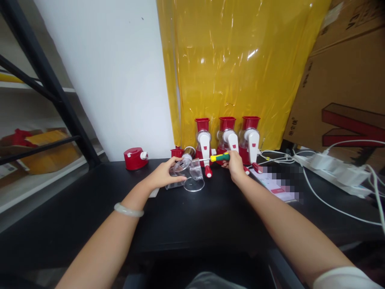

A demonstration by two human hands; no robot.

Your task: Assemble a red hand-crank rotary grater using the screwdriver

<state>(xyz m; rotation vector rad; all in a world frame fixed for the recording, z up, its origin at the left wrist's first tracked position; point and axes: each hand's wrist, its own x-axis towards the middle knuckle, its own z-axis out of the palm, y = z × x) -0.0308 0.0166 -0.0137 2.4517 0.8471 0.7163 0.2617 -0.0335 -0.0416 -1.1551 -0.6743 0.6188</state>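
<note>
My left hand (165, 172) is wrapped round a clear plastic grater housing (187, 170) lying on the black table. In my right hand (236, 165) is a screwdriver (221, 157) with a green and yellow handle, held level. Its thin shaft points left, and the tip is at the housing's right side; whether it touches cannot be made out. Just behind the housing sits a metal grater drum (189, 152) beside a red hopper piece (177, 151). A red round base (136, 158) with a white knob stands to the left of my left hand.
Three red and white rotary graters (204, 140) stand in a row at the back. A printed sheet (275, 184) lies right of my right hand. White cables and a power strip (333, 172) occupy the right side. Behind are yellow film (240, 60) and a large cardboard box (337, 88).
</note>
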